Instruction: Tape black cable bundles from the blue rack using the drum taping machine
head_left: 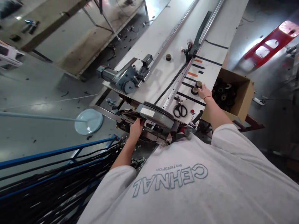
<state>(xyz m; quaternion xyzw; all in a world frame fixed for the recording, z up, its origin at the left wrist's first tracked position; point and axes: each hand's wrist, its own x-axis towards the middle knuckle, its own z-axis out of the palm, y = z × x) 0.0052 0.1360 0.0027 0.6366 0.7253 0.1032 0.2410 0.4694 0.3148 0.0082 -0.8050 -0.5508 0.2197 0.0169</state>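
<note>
My right hand (205, 92) is at the right side of the white bench, its fingers closed on the edge of a roll of black tape (194, 91). A second tape roll (198, 84) touches the first. Toward me lie black-handled scissors (179, 109). My left hand (136, 129) is at the near end of the bench, fingers curled at the machine beneath a round grey housing (155, 113). Its fingertips are partly hidden, and what they hold cannot be made out. A black cable bundle (173, 81) runs along the bench from this housing.
A cardboard box (246, 96) of tape rolls stands right of the bench. A motor unit (128, 77) sits at the left edge, and another tape roll (168, 57) lies mid-bench. Black cables hang on a blue rack (58, 151) at lower left. A red stool (268, 46) is at right.
</note>
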